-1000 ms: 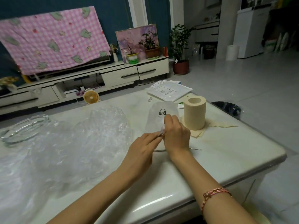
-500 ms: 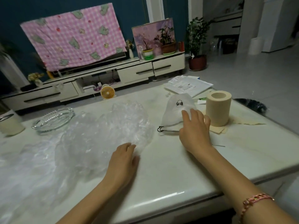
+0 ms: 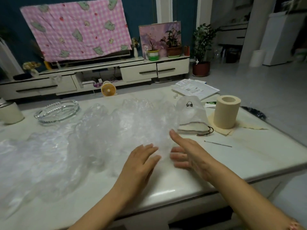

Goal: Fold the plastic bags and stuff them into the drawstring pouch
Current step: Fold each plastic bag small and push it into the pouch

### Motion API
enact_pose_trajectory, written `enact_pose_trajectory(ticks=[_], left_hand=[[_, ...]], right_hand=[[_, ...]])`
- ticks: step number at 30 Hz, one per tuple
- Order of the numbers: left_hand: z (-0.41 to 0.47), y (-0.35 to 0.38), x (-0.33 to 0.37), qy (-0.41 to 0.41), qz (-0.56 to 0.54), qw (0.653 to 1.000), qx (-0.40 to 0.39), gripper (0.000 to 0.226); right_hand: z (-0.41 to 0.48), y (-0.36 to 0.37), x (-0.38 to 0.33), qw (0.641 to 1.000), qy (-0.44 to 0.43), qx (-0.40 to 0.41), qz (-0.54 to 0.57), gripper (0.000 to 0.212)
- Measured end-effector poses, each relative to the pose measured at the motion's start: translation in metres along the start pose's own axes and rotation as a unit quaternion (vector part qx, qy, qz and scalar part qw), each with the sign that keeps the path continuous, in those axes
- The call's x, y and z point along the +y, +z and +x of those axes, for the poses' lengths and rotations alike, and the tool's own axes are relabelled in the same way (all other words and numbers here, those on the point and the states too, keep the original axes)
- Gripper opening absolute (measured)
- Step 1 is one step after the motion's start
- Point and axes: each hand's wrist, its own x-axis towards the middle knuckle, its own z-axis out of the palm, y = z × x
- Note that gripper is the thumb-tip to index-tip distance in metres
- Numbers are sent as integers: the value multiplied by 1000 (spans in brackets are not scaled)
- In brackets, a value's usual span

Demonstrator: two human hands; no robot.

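Crumpled clear plastic bags [image 3: 103,135] spread over the left and middle of the white table [image 3: 249,156]. A translucent white drawstring pouch [image 3: 191,113] with a small black bow print lies at their right edge, its dark cord trailing toward the right. My left hand [image 3: 139,161] lies flat, fingers straight, on the near right edge of the plastic. My right hand [image 3: 187,155] hovers beside it, fingers spread and blurred, at the plastic's edge and just in front of the pouch. Neither hand holds anything.
A beige paper roll [image 3: 226,112] stands on a cloth right of the pouch. A thin metal needle [image 3: 217,143] lies near my right hand. A glass ashtray [image 3: 57,111] and a white cup [image 3: 10,112] sit at far left; papers [image 3: 196,88] at the back.
My right hand left the pouch and moved left and nearer, beside the left hand. My left hand shifted onto the plastic's edge. Earlier both hands were pinching the pouch's cord.
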Motion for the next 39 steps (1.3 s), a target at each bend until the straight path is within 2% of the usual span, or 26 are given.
enact_pose_trajectory(ticks=[2, 5, 9, 11, 13, 15, 18, 19, 20, 21, 22, 23, 25, 26, 27, 29, 31, 32, 33, 34, 35, 37, 39], left_hand=[[-9, 6, 2, 54, -10, 997, -62, 20], [-9, 1, 4, 49, -14, 995, -84, 24], [-10, -7, -2, -5, 35, 992, -123, 21], [-11, -7, -9, -59, 68, 985, -148, 26], [-9, -7, -19, -112, 96, 978, -150, 26], [-7, -7, -31, -156, 130, 967, -155, 11], [-4, -9, -33, -250, 122, 939, -203, 24], [1, -14, -29, -290, 112, 924, -222, 20], [5, -18, -25, -327, 107, 913, -219, 9], [10, -22, -20, -351, 97, 913, -182, 7], [15, -30, -12, -352, 83, 923, -135, 19], [20, -37, 0, -334, 63, 938, -73, 29], [36, -44, 27, -269, 27, 960, 67, 39], [44, -44, 41, -249, -26, 966, 71, 39], [55, -43, 55, -239, -106, 964, 44, 39], [65, -28, 76, -242, -209, 946, -51, 42], [62, -7, 84, -206, -191, 949, -145, 43], [58, 0, 84, -186, -174, 943, -212, 44], [53, 7, 81, -159, -129, 948, -246, 52], [49, 11, 76, -154, -99, 938, -293, 67], [41, 17, 70, -150, -68, 942, -294, 85], [23, 21, 62, -170, -75, 920, -345, 110], [16, 18, 58, -174, -74, 915, -357, 102]], right_hand=[[3, 0, 12, 998, -16, 57, -16, 43], [13, -2, 19, 983, -52, 172, -23, 18], [17, -15, 12, 950, -110, 272, -109, 30], [11, -25, 5, 956, -110, 267, -52, 33], [0, -36, 0, 973, -81, 217, 3, 6], [-16, -44, -3, 985, -35, 159, -48, 11], [-36, -49, 0, 980, 19, 102, -172, 6], [-39, -51, 3, 973, 21, 102, -206, 14], [-42, -53, 5, 964, 16, 106, -245, 21], [-45, -54, 7, 954, 10, 110, -280, 29], [-45, -57, 11, 940, -3, 122, -318, 37], [-46, -60, 14, 910, -26, 156, -383, 46], [-51, -57, 17, 815, -139, 244, -507, 51], [-50, -54, 18, 776, -225, 273, -522, 46], [-46, -52, 18, 750, -290, 275, -527, 39], [-32, -51, 21, 722, -347, 243, -547, 30], [-17, -60, 26, 718, -342, 191, -575, 26], [-10, -66, 29, 705, -330, 153, -609, 28], [-6, -71, 32, 688, -305, 117, -648, 35], [-3, -76, 33, 673, -268, 99, -682, 42], [-2, -82, 35, 673, -221, 92, -700, 49], [-4, -96, 41, 687, -125, 77, -712, 61], [-7, -104, 44, 700, -83, 87, -704, 67]])
